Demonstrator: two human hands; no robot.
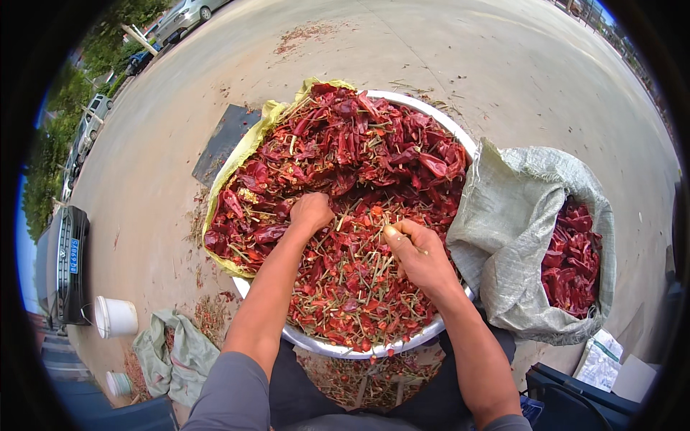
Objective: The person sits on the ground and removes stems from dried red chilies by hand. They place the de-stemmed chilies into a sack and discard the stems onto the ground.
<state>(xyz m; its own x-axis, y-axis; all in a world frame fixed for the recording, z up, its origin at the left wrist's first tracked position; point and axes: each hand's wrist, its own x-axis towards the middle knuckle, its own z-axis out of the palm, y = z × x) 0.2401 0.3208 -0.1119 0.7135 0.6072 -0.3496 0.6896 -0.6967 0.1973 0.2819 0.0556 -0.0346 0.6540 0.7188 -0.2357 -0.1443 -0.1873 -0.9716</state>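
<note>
A wide round metal basin (466, 136) in front of me is heaped with dried red chilies (352, 133), whole pods at the back and broken bits with pale stems (359, 287) nearer me. My left hand (311, 213) is curled, its fingertips hidden among the pods left of the middle; what it grips, if anything, does not show. Over the loose bits, my right hand (422, 257) is closed in a pinch, with a bit of pale chili stem showing at its fingers. An open yellow sack (241, 158) full of chilies lies along the basin's left and far side.
Right of the basin stands a pale woven sack (517, 215) with chilies inside. At lower left are a white bucket (116, 317) and a crumpled greenish sack (176, 359). A dark flat sheet (224, 144) lies behind the yellow sack. Parked cars (65, 266) line the left.
</note>
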